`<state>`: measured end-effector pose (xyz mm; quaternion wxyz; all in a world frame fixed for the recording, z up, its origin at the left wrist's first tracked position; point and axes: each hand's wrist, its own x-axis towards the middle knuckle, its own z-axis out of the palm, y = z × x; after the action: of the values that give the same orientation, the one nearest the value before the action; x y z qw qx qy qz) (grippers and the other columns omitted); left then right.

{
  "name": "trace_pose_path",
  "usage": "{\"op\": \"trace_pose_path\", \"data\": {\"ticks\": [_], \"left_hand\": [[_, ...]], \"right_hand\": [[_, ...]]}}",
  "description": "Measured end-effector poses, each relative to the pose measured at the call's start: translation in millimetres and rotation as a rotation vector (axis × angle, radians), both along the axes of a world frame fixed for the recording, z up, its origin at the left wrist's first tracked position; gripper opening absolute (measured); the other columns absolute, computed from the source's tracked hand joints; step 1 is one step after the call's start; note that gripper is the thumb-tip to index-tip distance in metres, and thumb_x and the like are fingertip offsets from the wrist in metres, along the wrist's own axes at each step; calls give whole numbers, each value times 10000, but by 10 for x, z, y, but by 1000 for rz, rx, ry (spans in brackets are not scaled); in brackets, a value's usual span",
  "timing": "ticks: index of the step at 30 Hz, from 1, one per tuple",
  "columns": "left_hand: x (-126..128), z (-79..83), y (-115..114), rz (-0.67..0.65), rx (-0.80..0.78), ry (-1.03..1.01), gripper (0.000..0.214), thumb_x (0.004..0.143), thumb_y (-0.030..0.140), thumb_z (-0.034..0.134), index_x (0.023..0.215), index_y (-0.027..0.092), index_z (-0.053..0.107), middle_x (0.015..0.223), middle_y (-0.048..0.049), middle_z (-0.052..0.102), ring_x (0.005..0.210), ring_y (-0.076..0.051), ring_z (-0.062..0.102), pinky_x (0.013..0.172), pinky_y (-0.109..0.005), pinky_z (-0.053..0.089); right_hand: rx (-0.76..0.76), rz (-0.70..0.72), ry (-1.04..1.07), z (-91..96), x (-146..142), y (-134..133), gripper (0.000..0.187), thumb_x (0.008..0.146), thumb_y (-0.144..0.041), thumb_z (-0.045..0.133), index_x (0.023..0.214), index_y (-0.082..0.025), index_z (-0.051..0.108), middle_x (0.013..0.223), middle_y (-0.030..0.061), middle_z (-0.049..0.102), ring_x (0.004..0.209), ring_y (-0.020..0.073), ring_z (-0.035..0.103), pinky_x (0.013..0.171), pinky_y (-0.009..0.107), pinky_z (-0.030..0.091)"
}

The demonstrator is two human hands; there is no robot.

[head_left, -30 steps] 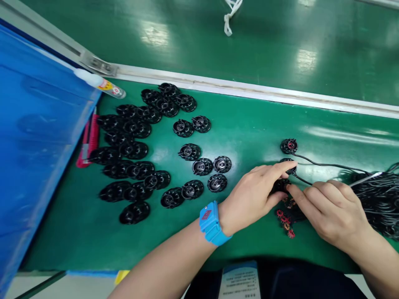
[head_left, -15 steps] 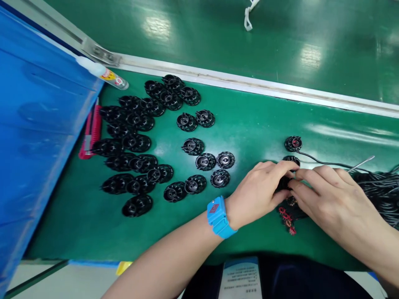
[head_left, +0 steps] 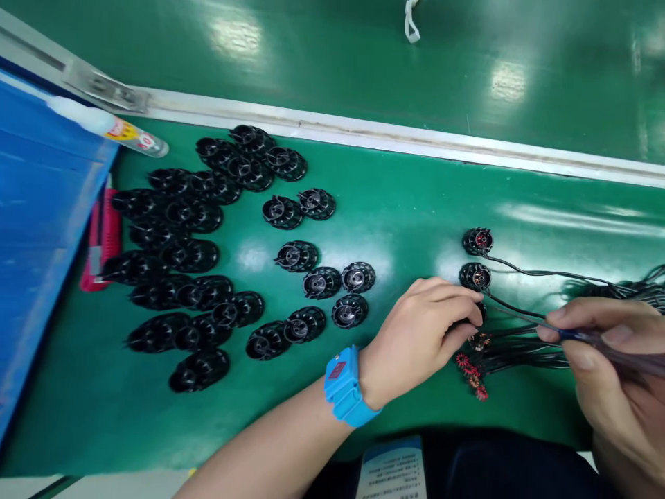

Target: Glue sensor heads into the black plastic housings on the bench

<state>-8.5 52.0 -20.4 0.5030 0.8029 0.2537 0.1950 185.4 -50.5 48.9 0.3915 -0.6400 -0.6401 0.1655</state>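
My left hand (head_left: 415, 339), in a blue wrist strap (head_left: 352, 389), is closed around a round black plastic part, mostly hidden by the fingers. Between the fingers and thumb of my right hand (head_left: 607, 360) is a slim screwdriver-like tool (head_left: 582, 337), its thin shaft pointing left toward the black parts. Just above my left fingertips sits a black part with copper-coloured wire ends (head_left: 474, 277). Beyond it lies another with a red centre (head_left: 478, 240); a black cable runs right from each. Below are loose red and copper wire ends (head_left: 472, 378) on black cables.
Many round black parts (head_left: 192, 253) cover the left of the green table (head_left: 405, 201). A red utility knife (head_left: 101, 239) and a glue bottle (head_left: 111, 128) lie by the blue bin wall (head_left: 41, 208). A white rail (head_left: 364, 138) crosses behind, and a cable bundle (head_left: 639, 291) lies right.
My right hand has moved right, away from my left fingers, and the tool's shaft now points left instead of up-right. The view has shifted slightly; my left hand stays by the black parts.
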Motion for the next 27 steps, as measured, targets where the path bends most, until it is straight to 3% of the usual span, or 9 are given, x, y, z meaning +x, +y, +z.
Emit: {"op": "trace_pose_path", "data": {"ticks": [3, 6, 11, 18, 27], "left_hand": [[-1, 6, -9, 54, -22, 32, 247, 861, 91, 738, 1001, 211, 572, 1121, -22, 770, 1061, -226, 698, 897, -386, 503], [-6, 7, -19, 74, -43, 47, 322, 843, 80, 749, 1014, 220, 515, 1103, -10, 761, 1035, -227, 687, 877, -380, 513], [-22, -10, -25, 67, -52, 48, 339, 862, 96, 736, 1064, 234, 502, 1110, 0, 748, 1022, -219, 682, 877, -378, 519], [-10, 4, -14, 70, -47, 42, 324, 876, 98, 725, 1070, 231, 502, 1110, -5, 751, 1029, -215, 686, 883, -368, 518], [-20, 3, -29, 73, -57, 33, 323, 885, 105, 713, 1082, 236, 493, 1112, -2, 745, 1023, -211, 685, 887, -377, 525]], "right_hand": [[5, -20, 131, -72, -10, 2, 456, 751, 42, 751, 1037, -219, 511, 996, 31, 715, 855, 184, 748, 616, 265, 622], [-17, 8, 112, -109, 16, -26, 500, 722, 73, 756, 1068, -201, 520, 1018, 18, 735, 825, 153, 749, 620, 237, 618], [-22, 75, 82, -97, 13, 16, 450, 744, 48, 750, 1057, -181, 523, 1043, 39, 732, 827, 151, 755, 661, 241, 630], [-75, 129, 13, -89, 23, 114, 303, 808, -8, 714, 897, -220, 517, 934, 8, 737, 650, 121, 716, 546, 224, 608], [-88, 109, 48, -243, 38, 21, 286, 850, -96, 722, 896, -269, 499, 935, 26, 734, 761, 195, 740, 538, 295, 586]]}}
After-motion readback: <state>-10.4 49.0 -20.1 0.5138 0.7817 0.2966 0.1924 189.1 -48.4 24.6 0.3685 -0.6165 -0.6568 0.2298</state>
